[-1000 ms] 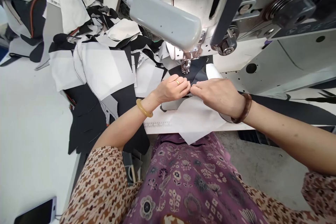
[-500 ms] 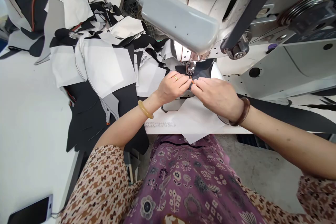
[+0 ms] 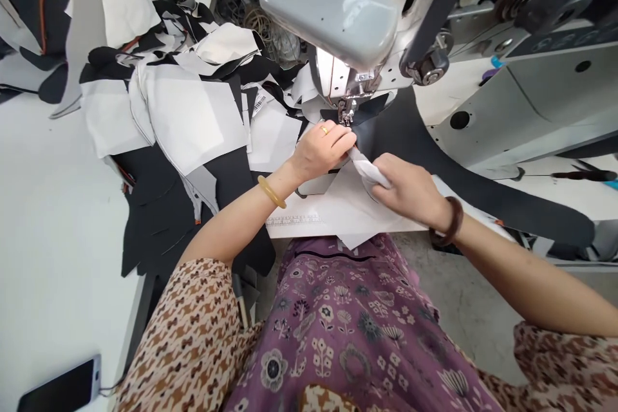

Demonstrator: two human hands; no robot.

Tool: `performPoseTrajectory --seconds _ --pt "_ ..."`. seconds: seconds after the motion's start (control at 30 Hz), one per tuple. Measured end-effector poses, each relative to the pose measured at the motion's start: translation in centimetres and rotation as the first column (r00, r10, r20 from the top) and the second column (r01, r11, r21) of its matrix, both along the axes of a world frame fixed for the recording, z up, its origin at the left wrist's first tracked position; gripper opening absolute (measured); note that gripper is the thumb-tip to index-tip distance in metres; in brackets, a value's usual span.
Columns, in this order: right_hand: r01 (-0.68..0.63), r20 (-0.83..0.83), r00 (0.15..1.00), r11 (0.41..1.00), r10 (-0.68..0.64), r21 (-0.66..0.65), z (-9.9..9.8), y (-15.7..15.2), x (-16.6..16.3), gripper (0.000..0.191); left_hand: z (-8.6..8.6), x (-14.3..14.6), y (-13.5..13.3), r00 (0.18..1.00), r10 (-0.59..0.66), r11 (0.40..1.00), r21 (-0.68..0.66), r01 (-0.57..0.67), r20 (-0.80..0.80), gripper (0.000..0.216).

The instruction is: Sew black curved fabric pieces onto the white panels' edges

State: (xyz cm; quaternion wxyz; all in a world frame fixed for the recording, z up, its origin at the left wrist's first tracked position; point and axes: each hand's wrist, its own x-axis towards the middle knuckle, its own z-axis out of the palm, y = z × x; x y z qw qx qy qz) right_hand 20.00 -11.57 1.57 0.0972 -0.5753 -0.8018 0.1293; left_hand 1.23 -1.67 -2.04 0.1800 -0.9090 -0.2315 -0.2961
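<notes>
Just in front of the presser foot (image 3: 346,112) of a sewing machine (image 3: 333,74), my left hand (image 3: 324,149) pinches the edge of the fabric. My right hand (image 3: 410,187) is closed around a bunched strip of white fabric (image 3: 367,170), which stretches across to my left fingertips. Dark fabric (image 3: 400,122) lies under and beside the foot, and a long piece of it curves off to the right. Below my hands a white fabric piece (image 3: 355,206) hangs over the table's front edge. My left fingertips hide the exact spot they grip.
Left of the machine lies a heap of black and white cut pieces (image 3: 193,116). A grey lamp (image 3: 328,9) hangs above the needle area. A phone (image 3: 60,386) lies on the white table (image 3: 58,238). Dark-handled scissors (image 3: 586,174) rest at the right.
My right hand has moved right and down, away from my left, and now grips the bunched white fabric. More dark fabric shows right of the foot. The orange strip between my fingers is mostly hidden.
</notes>
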Motion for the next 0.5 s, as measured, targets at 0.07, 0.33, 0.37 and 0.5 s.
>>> performPoseTrajectory --seconds 0.07,0.33,0.37,0.5 --pt "-0.023 -0.116 0.993 0.996 0.012 -0.092 1.4 0.8 0.4 0.003 0.1 0.2 0.2 0.999 0.033 0.999 -0.008 -0.033 0.02 0.031" --pt "0.0 -0.03 1.0 0.982 -0.006 -0.19 5.9 3.6 0.6 0.018 1.1 -0.1 1.2 0.997 -0.065 0.998 0.015 0.066 -0.037 0.039" --pt "-0.015 0.028 0.999 0.988 0.019 -0.151 6.1 3.7 0.5 0.023 1.2 -0.1 1.3 0.996 -0.072 0.997 0.029 0.073 -0.046 0.04" --pt "-0.033 0.216 0.976 0.999 0.041 -0.044 6.6 4.3 0.2 0.016 1.5 -0.2 1.6 0.997 -0.057 0.998 0.007 0.057 -0.057 0.037"
